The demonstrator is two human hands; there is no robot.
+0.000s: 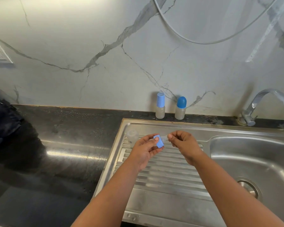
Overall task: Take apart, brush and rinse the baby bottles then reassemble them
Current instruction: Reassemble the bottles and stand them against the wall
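Over the ribbed steel drainboard (164, 171), my left hand (146, 149) grips a light-blue bottle collar (159, 142). A clear teat (164, 137) sticks out of the collar to the right, and my right hand (183, 142) pinches its tip. A clear bottle body (132, 134) without a top stands at the drainboard's far left corner. Two more small bottles stand against the wall behind the sink unit: one with a light-blue cap (160, 105) and one with a dark-blue domed cap (181, 108).
The sink basin (252, 161) with its drain (248, 187) lies to the right, under a chrome tap (259, 105). A dark countertop (64, 145) stretches left, with a dark bag (2, 125) at its far left. A hose (203, 35) hangs on the marble wall.
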